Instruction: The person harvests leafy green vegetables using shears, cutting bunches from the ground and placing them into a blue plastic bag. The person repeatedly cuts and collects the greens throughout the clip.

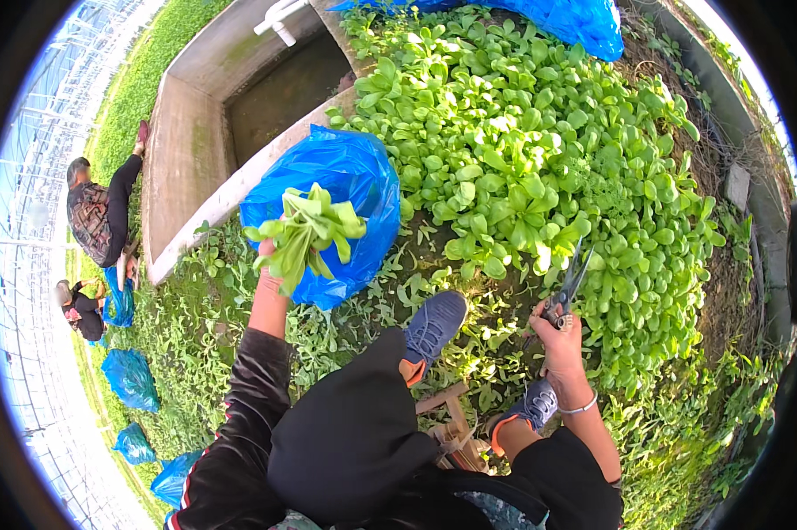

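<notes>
A bunch of cut leafy greens [309, 232] is in my left hand [266, 250], which the leaves mostly cover. Beneath it, a blue plastic bag [365, 172] stands on the ground at the corner of a concrete basin. My right hand [561, 344] grips a pair of scissors [564, 291] by the handles. Their blades point away from me, at the near edge of a dense bed of leafy green plants [504, 159]. The blades look slightly apart.
A concrete basin [193, 132] holds dark water, with a white pipe [282, 16] above it. More blue bags lie at the top [571, 23] and left [130, 379]. Two people sit at the left. A low wooden stool [458, 437] is beneath me. A concrete curb [766, 232] runs along the right.
</notes>
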`<state>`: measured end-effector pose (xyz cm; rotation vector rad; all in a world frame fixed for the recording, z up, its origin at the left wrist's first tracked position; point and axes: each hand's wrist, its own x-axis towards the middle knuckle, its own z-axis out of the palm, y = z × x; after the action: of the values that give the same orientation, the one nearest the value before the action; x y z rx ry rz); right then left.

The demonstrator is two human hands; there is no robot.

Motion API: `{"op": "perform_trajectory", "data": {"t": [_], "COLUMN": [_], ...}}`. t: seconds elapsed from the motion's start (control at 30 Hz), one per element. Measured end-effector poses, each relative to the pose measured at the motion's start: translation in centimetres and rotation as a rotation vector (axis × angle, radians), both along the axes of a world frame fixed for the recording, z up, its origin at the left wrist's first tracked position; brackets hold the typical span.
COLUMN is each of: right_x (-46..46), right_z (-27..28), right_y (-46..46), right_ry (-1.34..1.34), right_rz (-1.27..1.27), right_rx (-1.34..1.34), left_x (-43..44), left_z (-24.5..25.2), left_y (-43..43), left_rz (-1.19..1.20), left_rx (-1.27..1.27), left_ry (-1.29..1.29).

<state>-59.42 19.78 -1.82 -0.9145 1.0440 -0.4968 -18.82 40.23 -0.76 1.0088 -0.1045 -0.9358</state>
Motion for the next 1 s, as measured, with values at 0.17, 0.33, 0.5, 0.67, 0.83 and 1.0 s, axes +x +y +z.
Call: {"op": "perform_trajectory", "data": {"t": [0.17,0.33,0.5,0.67,0.83,1.0], "right_x": [-0.6,-1.2,-1.5,-1.5,-3.7,-9.2], "right_z": [-1.1,-2.0,-2.8,-4.3,-6.6,-5.6], "right_y": [1.1,1.6,1.9,2.6,4.6,4.0], "right_ry": [0.038,0.070,0.130,0.192,0.131,-0.243], "right_rz": [0.074,0.137,0.275,0.728,0.694,0.602], "right_rx": [-0.021,-0.036,0.051,0.344,0.764,1.139], "left_x": [7.3,9.4,6.8,0.7,-3.4,-4.7], "left_z": [-6.2,-8.6,-3.4,0.9,-0.3,5.5], "left_y": [2.2,6.6,11.1,2.9,-4.9,-6.7], "left_rz": [-0.294,-0.856,-1.353,-0.558,-1.563,-1.133], "left_rx": [1.273,2.033,1.923,1.391,1.087,1.239], "left_ry": [-0.423,-0.774,-0.989,-1.478,-1.197,-1.655]}}
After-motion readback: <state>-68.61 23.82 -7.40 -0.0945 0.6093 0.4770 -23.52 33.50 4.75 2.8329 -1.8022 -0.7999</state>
